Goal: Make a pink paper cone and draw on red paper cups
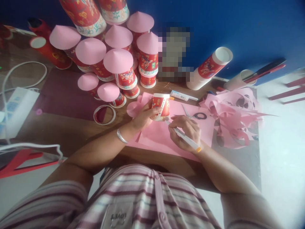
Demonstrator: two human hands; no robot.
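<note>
1. Head view: left hand (148, 115) grips one red paper cup (165, 105) over pink paper (154, 136).
2. Right hand (188, 128) grips one white marker (187, 139) over that paper.
3. Eight visible pink cones (118, 59) sit beyond it, leftward.

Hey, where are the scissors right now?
In the head view, the scissors lie right of centre on the pink paper, just beyond the right hand.

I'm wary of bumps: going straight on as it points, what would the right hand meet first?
Most likely the red cup in the left hand: the pen in the right hand points at the cup's lower edge. Whether its tip touches is unclear.
</note>
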